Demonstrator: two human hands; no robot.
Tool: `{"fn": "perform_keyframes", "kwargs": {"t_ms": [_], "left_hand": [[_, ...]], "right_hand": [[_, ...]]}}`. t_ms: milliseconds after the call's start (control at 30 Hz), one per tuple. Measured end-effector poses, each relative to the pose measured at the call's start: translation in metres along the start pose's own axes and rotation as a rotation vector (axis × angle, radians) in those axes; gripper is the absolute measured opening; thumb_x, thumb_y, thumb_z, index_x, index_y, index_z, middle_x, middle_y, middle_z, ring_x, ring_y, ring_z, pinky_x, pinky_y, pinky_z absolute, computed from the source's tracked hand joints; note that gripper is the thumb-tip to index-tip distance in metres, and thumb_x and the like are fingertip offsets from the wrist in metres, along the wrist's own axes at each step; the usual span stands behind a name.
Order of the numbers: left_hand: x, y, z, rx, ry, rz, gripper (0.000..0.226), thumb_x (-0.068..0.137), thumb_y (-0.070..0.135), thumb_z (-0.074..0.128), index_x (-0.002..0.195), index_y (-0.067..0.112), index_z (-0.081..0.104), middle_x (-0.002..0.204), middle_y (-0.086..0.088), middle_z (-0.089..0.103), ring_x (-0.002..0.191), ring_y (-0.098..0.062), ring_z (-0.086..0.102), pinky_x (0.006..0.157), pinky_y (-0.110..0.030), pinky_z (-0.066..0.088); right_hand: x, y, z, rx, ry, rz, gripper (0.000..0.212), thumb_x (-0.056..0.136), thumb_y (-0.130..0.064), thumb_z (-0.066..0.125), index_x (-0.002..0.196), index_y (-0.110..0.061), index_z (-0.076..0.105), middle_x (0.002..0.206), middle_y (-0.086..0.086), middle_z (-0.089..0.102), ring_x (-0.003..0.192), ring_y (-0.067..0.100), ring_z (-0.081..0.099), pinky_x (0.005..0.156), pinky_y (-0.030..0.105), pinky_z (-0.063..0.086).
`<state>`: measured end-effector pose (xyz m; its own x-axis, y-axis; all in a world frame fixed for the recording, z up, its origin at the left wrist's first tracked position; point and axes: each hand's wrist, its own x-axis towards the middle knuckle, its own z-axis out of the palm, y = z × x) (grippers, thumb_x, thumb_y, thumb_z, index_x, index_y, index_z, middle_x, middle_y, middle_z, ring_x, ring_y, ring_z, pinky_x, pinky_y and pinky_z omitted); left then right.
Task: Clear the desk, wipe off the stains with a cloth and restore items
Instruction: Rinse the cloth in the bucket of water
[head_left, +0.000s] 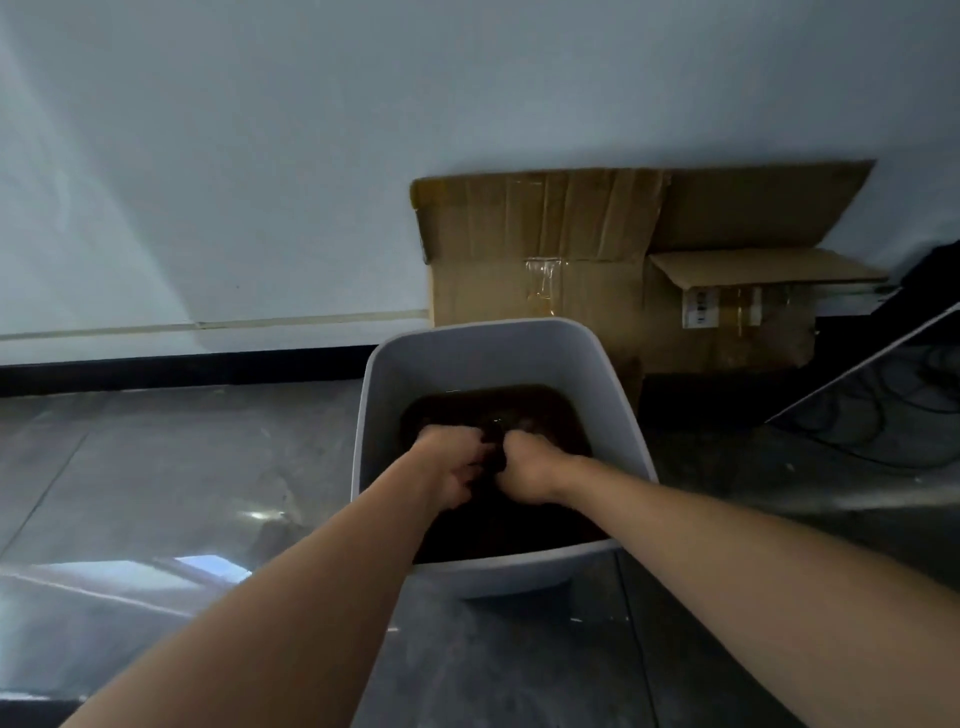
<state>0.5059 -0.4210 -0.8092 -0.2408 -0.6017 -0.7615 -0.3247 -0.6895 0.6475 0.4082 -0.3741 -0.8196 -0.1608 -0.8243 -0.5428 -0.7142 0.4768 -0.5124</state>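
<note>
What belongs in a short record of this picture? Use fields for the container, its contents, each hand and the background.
container: pale bin standing on a grey floor
contents: dark water
left hand: grips a dark cloth at the water's surface
right hand: grips the same cloth, close beside the left hand
background: cardboard boxes against a pale wall, behind the bin

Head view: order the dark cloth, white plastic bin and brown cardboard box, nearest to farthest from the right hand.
1. Dark cloth, gripped in the right hand.
2. White plastic bin, around the hand.
3. Brown cardboard box, behind the bin, against the wall.
</note>
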Motion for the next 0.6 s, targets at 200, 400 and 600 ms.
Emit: {"fn": "perform_keyframes", "kwargs": {"t_ms": [200,400,600], "left_hand": [[0.002,-0.004,-0.008,0.288,-0.016,-0.080,0.028,0.098,0.009,0.055,0.123,0.000,0.061,0.105,-0.019,0.069,0.099,-0.035,0.067,0.088,-0.048,0.056],[-0.003,-0.008,-0.005,0.167,-0.062,0.045,0.022,0.096,0.018,0.066,0.111,0.003,0.066,0.093,-0.012,0.072,0.077,-0.022,0.069,0.053,-0.030,0.055],[0.002,-0.007,0.001,0.078,0.048,0.213,0.013,0.094,0.014,0.067,0.106,0.009,0.063,0.103,-0.015,0.070,0.085,-0.026,0.070,0.055,-0.031,0.056]], "right_hand": [[-0.005,-0.003,-0.014,0.148,0.171,0.097,0.017,0.096,-0.013,0.055,0.110,-0.005,0.059,0.110,0.014,0.062,0.096,0.029,0.061,0.082,0.034,0.051],[-0.017,-0.011,-0.022,0.734,0.186,0.213,0.008,0.097,-0.004,0.051,0.093,-0.009,0.056,0.101,0.014,0.063,0.096,0.030,0.065,0.086,0.043,0.059],[-0.019,0.000,-0.030,0.882,0.157,0.175,0.016,0.090,-0.001,0.066,0.103,-0.009,0.059,0.111,0.014,0.064,0.099,0.025,0.066,0.084,0.035,0.060]]}}
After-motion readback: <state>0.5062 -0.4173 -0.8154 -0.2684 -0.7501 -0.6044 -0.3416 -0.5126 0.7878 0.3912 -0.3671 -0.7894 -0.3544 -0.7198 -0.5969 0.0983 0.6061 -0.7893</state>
